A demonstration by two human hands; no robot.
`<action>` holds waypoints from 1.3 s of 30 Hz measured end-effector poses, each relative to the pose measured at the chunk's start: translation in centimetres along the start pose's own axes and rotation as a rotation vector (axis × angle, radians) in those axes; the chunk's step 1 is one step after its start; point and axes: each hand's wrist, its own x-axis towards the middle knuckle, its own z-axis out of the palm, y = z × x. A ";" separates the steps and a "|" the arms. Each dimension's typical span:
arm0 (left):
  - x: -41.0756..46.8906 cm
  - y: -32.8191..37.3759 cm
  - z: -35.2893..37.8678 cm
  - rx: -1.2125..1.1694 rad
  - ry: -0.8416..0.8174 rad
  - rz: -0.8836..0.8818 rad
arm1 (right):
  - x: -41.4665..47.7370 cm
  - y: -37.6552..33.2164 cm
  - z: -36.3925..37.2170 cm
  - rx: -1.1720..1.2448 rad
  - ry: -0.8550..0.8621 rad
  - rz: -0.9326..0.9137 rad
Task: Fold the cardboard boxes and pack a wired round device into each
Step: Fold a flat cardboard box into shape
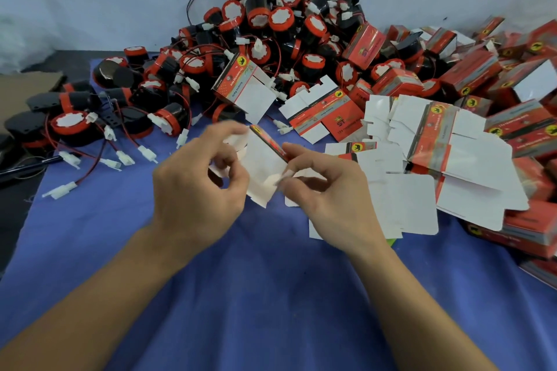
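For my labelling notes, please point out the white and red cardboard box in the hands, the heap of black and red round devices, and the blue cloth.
Cardboard box (265, 159): head view, white panel.
Heap of round devices (281, 18): head view, one device's cap.
Blue cloth (271, 295): head view, bare middle.

Held blank: the white-and-red cardboard box blank (265, 166) at centre frame is blurring at its flaps.
Forearms: both forearms (90, 295) are running off the bottom edge.
Right stack: red printed cardboard boxes (530, 229) are getting cropped at the right edge.
Print: small lettering (313, 114) is showing too fine to read.

head-worn view, angled down, close over cloth (271, 295)
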 end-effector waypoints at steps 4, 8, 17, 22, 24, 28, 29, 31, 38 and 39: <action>-0.2 0.0 0.0 -0.220 0.014 -0.141 | 0.0 -0.1 0.1 0.071 0.022 0.015; 0.0 0.2 0.1 -0.441 -0.034 -0.295 | -0.3 -0.1 0.5 0.105 0.031 0.037; 1.0 0.7 -0.7 0.004 -0.405 -0.197 | -0.3 0.0 0.8 0.080 0.006 0.024; 1.5 0.4 -1.2 -0.097 -0.474 -0.358 | -0.1 -0.3 0.0 0.266 -0.097 0.082; 1.4 0.7 -0.9 -0.094 -0.410 -0.464 | -0.2 -0.5 0.1 0.317 -0.121 0.082; 0.7 1.9 -0.3 -0.096 -0.293 -0.603 | -0.5 -0.6 0.4 0.354 -0.119 0.080; 0.6 2.1 -0.3 -0.099 -0.274 -0.623 | -0.6 -0.7 0.5 0.345 -0.123 0.077; 0.5 2.3 -0.4 -0.146 -0.261 -0.675 | -0.7 -0.8 0.4 0.332 -0.141 0.052; 1.7 2.8 -0.9 -0.379 -0.383 -0.809 | -0.7 -1.4 -0.6 0.104 -0.181 -0.037; 1.9 2.4 -0.9 -0.438 -0.401 -0.854 | -0.8 -1.3 -0.7 0.038 -0.110 -0.061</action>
